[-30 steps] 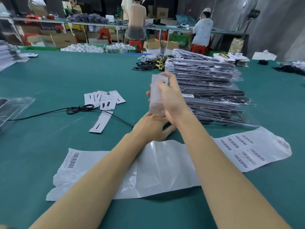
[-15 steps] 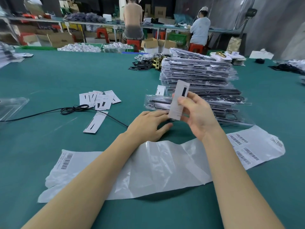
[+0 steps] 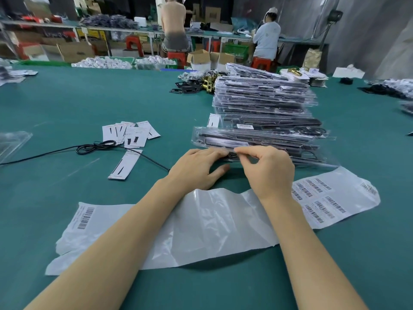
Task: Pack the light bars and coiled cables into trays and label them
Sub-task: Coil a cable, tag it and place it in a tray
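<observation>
Label sheets: the barcode sticker sheet (image 3: 330,202) is lying at lower right on the green bench (image 3: 67,104), beside an emptied backing strip (image 3: 201,222) passing under both forearms.
Left hand (image 3: 196,170): fingers are lying flat, pressing the near edge of the front tray (image 3: 257,139), gripping nothing.
Right hand (image 3: 268,168): fingers are pinching closed on that tray's near edge; whether a label is between them, cannot tell.
Done: a tall stack of packed trays (image 3: 263,99) is standing at centre right.
Left: insert cards (image 3: 131,133) and a loose cable (image 3: 96,147) are waiting at centre left.
</observation>
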Demonstrator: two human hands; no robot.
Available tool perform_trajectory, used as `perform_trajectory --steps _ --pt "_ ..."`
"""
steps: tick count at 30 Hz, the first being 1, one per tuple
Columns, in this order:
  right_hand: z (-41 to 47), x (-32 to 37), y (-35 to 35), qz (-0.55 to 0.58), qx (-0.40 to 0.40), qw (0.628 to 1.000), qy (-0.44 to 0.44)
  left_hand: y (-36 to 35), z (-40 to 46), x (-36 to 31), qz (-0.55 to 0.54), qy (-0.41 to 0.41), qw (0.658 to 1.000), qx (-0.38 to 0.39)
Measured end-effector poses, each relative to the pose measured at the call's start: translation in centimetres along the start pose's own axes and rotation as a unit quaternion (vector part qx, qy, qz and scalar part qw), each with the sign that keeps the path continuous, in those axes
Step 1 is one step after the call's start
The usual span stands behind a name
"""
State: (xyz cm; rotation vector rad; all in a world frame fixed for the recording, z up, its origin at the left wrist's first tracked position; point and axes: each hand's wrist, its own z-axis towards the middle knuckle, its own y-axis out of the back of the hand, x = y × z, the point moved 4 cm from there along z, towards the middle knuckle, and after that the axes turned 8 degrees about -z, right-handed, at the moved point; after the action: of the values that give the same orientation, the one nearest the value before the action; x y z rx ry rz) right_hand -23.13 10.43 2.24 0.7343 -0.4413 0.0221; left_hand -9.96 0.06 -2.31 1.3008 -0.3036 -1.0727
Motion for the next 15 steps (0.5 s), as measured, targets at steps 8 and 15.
perform_trajectory --steps 8,15 --pt "-0.4 1.3 -0.6 -0.040 -0.072 0.996 0.036 -0.1 0.2 -0.1 0.019 -0.003 1.000 0.017" --pt "-0.8 1.1 -2.2 0.004 0.049 0.998 0.027 0.2 0.1 -0.4 -0.007 -0.017 1.000 0.010"
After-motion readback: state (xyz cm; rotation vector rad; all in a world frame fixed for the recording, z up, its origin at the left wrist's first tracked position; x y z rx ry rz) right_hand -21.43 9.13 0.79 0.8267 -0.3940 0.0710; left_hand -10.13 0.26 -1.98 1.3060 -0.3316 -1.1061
